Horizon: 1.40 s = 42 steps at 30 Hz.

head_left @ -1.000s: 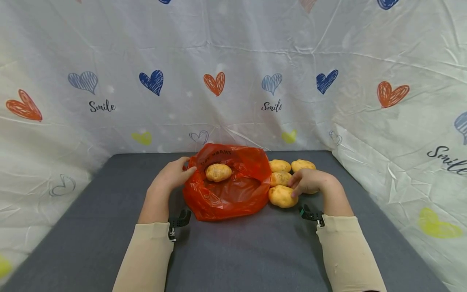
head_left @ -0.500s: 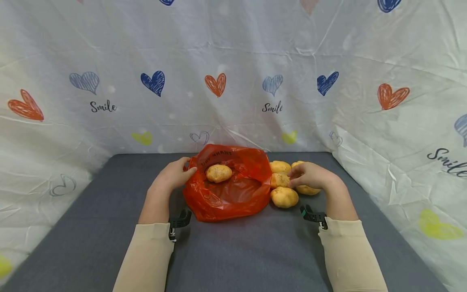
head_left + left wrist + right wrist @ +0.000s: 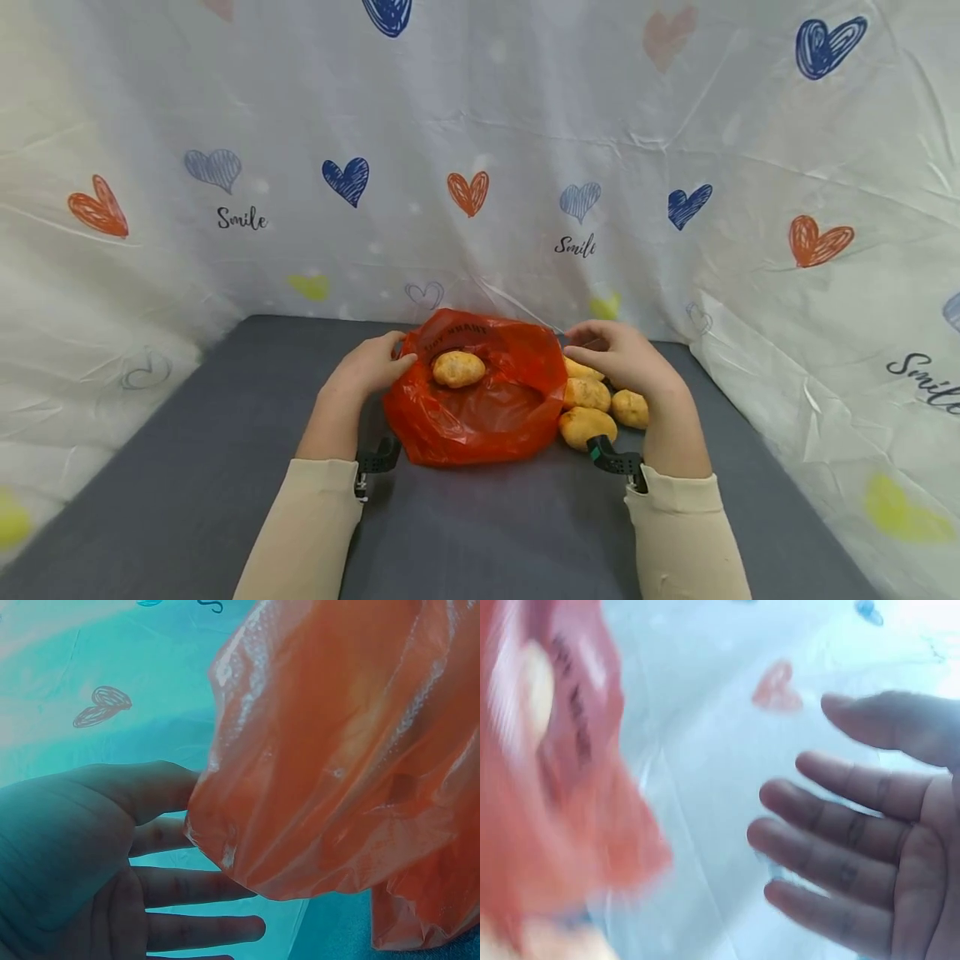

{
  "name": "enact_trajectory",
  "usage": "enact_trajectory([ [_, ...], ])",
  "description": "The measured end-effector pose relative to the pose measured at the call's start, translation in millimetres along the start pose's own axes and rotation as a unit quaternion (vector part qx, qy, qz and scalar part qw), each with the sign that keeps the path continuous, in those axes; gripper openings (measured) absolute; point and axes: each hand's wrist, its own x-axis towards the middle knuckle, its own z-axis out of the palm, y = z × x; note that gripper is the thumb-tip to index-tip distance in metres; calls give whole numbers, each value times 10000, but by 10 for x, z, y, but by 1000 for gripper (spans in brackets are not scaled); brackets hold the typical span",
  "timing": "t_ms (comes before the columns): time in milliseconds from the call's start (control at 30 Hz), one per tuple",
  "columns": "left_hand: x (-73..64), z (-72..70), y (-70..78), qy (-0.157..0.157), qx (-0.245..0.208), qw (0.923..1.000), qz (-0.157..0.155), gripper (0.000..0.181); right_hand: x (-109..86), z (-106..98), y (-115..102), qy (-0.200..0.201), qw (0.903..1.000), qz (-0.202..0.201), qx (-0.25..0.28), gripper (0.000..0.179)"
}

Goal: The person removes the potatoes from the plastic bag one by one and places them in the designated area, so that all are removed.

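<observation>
A red plastic bag point(image 3: 472, 446) lies spread with its mouth facing up, and one potato point(image 3: 458, 369) sits inside it. My left hand point(image 3: 367, 365) holds the bag's left edge between thumb and fingers; in the left wrist view the bag point(image 3: 322, 787) hides some fingertips, while lower fingers stay straight. My right hand point(image 3: 626, 358) hovers above the potatoes at the bag's right side, holding nothing. In the right wrist view that hand point(image 3: 862, 832) has its fingers spread and extended, apart from the blurred bag point(image 3: 592, 840).
Several potatoes point(image 3: 588, 427) are clustered on the dark grey table point(image 3: 495, 525) against the bag's right side, partly covered by the right hand. A white curtain point(image 3: 510, 117) printed with hearts hangs behind the table and along its sides.
My right hand has lifted off the potatoes and moved away from me, toward the bag's far right corner. The left hand keeps its place at the bag. The head view has shifted slightly.
</observation>
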Motion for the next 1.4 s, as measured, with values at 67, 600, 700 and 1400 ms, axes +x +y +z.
enact_trajectory([
  [67,10,30,-7,13,25,10000,-9,56,119,143,-48,11,9999,-13,153,35],
  [600,8,-66,28,153,126,9998,-12,55,864,1305,29,-288,9919,-569,-1097,60],
  [700,17,-66,54,162,104,9998,35,54,876,1372,66,-604,9864,-644,-1386,70],
  [1400,-4,28,53,-16,-8,9998,-185,55,881,1616,173,200,9803,-579,-1878,57],
])
